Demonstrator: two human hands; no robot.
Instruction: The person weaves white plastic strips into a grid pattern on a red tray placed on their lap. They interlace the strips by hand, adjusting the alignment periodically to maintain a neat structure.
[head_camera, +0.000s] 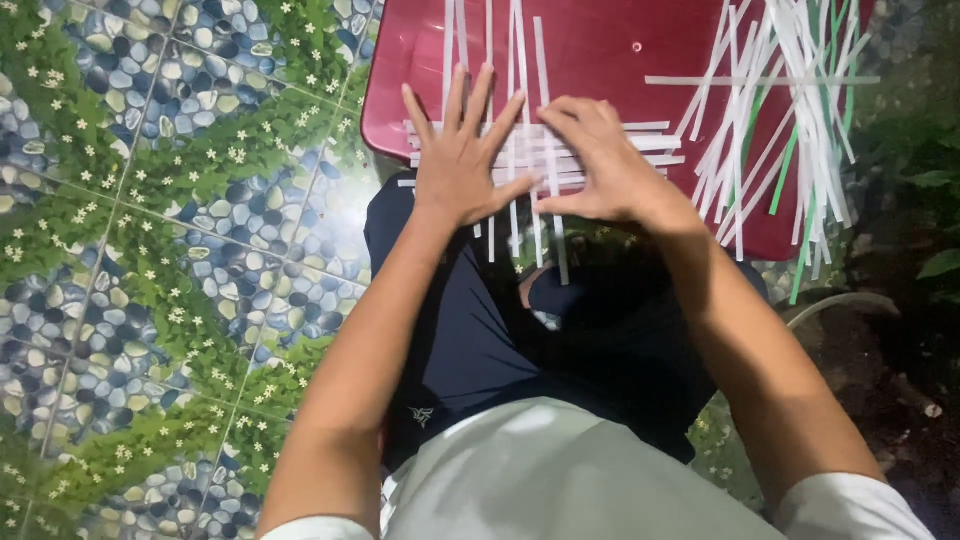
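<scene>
- Clearly, a small mat of interlaced white paper strips (560, 155) lies on the near edge of a dark red plastic stool seat (600, 50), just beyond the person's knees.
- The left hand (460, 160) rests flat on the mat's left part, fingers spread wide, pressing the strips down and pinching nothing.
- The right hand (600, 160) lies over the mat's right part with its fingers curled down onto the strips; whether it pinches one I cannot tell.
- Several horizontal strips are already crossed with a few upright ones, whose ends hang off the near edge of the seat and run far up across it.
- The weave looks, by my judgement, only begun: the woven patch is small and the strip ends are long and untrimmed.
- A loose pile of white and green paper strips (790, 110) lies unused on the right of the seat.
- Pebble-and-leaf patterned floor tiles (180, 250) fill the left.
</scene>
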